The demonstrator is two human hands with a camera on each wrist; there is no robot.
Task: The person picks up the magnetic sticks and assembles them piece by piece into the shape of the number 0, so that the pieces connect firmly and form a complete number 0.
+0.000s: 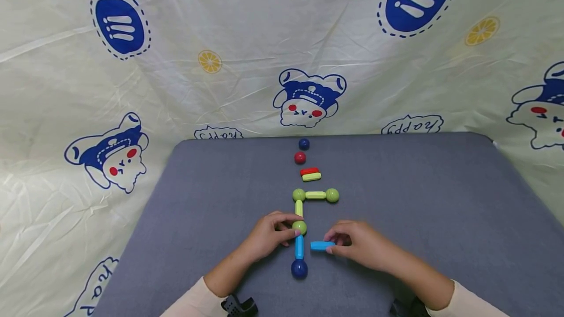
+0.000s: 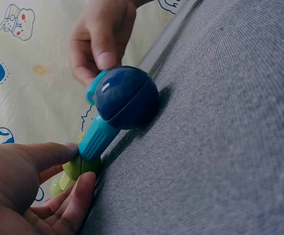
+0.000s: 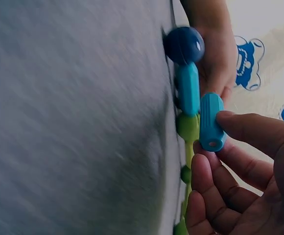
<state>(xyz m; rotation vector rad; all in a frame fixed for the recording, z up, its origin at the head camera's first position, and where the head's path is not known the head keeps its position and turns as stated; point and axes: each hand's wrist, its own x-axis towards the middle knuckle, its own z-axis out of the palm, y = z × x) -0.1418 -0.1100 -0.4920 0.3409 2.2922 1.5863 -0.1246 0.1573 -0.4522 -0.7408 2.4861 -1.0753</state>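
Note:
My left hand grips the lower green ball between thumb and fingers. From that ball a light green rod runs up to a corner green ball, and a blue rod runs down to a dark blue ball. Just right of this chain, my right hand pinches a second blue rod between thumb and fingers. Its left end points toward the chain and stands apart from it in the head view. A small hole shows in its near end in the right wrist view.
Another light green rod joins the corner ball to a green ball on the right. Farther back lie a red rod, a pale yellow-green rod, a red ball and a small dark blue ball on the grey table.

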